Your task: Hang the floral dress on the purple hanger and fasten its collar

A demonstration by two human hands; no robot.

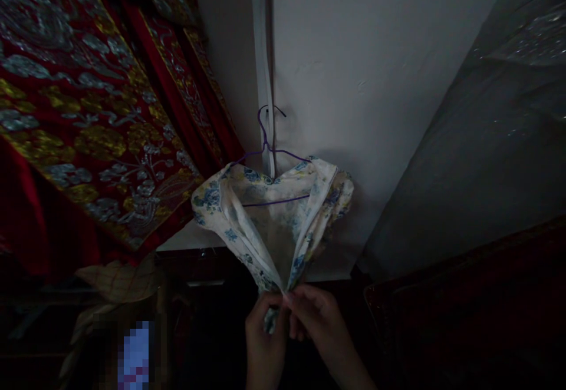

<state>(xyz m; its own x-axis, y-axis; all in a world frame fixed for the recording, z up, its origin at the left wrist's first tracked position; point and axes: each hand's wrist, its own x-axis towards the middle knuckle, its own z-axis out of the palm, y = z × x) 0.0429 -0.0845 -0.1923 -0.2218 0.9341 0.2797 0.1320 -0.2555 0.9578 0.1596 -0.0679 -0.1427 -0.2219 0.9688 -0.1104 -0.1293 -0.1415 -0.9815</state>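
Note:
A white garment with a blue and yellow flower print hangs on a thin purple wire hanger hooked against a pale wall. Its two front edges run down to a point low in the middle. My left hand and my right hand meet at that point, fingers pinched on the fabric where the edges join. A bit of the printed cloth shows between my hands.
Red hangings with gold and silver embroidery fill the left side. A white vertical strip runs up the wall behind the hanger. A grey shiny sheet leans on the right. Dark furniture stands below. A beige checked cloth lies lower left.

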